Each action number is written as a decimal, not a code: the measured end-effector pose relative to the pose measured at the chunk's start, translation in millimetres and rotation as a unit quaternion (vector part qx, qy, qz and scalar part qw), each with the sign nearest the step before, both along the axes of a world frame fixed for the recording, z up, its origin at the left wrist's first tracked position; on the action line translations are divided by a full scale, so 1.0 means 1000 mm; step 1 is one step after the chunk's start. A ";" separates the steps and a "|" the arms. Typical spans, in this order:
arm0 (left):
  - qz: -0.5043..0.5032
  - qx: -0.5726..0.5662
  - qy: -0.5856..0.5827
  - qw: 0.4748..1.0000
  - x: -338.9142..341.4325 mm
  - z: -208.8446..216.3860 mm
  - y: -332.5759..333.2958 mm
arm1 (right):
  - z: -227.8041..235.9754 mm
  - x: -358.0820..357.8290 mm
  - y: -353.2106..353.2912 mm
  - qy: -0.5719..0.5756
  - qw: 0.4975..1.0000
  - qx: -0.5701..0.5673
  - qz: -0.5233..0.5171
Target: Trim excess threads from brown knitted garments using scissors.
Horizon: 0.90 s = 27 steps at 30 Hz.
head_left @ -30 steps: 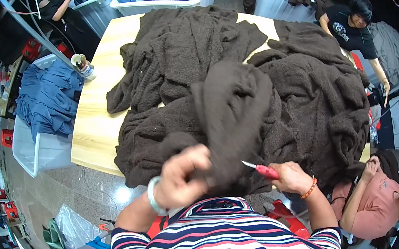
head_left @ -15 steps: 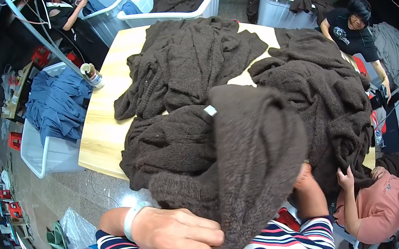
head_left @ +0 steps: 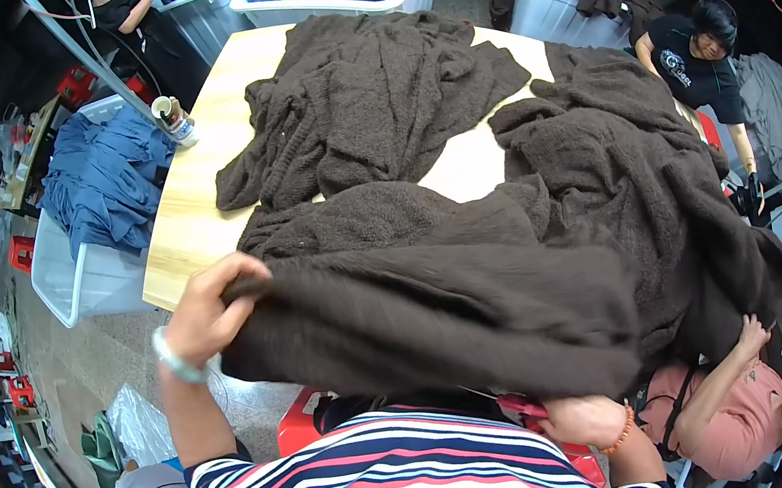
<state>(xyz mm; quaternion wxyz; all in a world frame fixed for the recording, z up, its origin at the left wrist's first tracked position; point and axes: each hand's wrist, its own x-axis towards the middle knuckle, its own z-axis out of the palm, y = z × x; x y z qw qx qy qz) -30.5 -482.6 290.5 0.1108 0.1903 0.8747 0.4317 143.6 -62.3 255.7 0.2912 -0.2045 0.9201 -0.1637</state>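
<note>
A dark brown knit garment (head_left: 421, 324) stretches across in front of me, partly smeared by motion. Its left end is pinched between the thumb and fingers of my left hand (head_left: 207, 313), which is closed. Under the garment's lower right edge is my right hand (head_left: 587, 421), palm down, its fingers curled and partly hidden. A small pinkish-red thing (head_left: 524, 410) shows at those fingertips; its kind is not clear. Beyond lie more brown knit garments, one heap (head_left: 372, 98) at the table's far middle and another (head_left: 597, 158) on the right.
The pale wooden table (head_left: 193, 206) carries the heaps. A cup-like container (head_left: 172, 120) stands at its left edge. White bins (head_left: 105, 282) with blue or brown cloth surround it. One co-worker (head_left: 694, 66) is at the far right; another in pink (head_left: 729, 407) handles brown cloth nearby.
My left hand has swung up and left, drawing the garment out sideways. My right hand has come down and nearer to me. The head view has shifted slightly.
</note>
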 end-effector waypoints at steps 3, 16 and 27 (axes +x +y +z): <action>0.096 -0.303 0.114 0.941 0.001 -0.089 -0.014 | 0.014 -0.028 -0.005 -0.121 0.985 -0.110 -0.051; -0.114 -0.279 0.031 0.953 0.007 -0.200 0.053 | -0.143 -0.110 -0.035 -0.100 0.945 -0.226 -0.212; 0.132 -0.051 0.060 0.988 -0.229 -0.219 0.078 | -0.048 -0.211 -0.008 -0.061 0.928 -0.202 -0.308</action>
